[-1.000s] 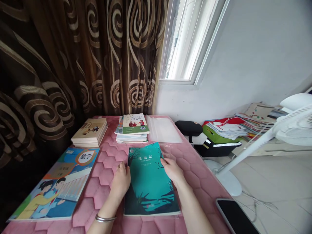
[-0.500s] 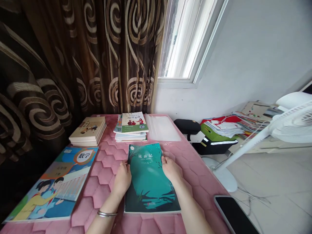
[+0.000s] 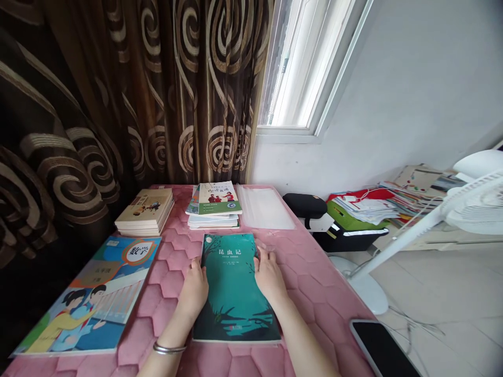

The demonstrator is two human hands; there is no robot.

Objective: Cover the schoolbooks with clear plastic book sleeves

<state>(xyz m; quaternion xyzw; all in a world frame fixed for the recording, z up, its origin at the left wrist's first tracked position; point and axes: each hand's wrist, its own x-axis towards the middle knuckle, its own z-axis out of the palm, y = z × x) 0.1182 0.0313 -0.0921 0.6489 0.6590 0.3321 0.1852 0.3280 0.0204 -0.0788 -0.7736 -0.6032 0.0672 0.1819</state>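
A teal book with white title characters lies face up on the pink quilted table cover. My left hand grips its left edge, with the thumb by the cover and the fingers curled at the side. At the upper right edge, my right hand holds the book between a thumb on the cover and fingers along the side. Something clear, like plastic film, shows near those fingertips. A silver bangle circles my left wrist.
Left of the book lies a blue maths textbook. Behind stand a stack of tan books, a stack of thin books and clear plastic sheets. A phone rests at the right edge; a white fan stands beyond.
The book has shifted slightly left and lies flatter, with both hands still at its sides. My right fingers are more stretched out along the edge. The view has moved slightly.
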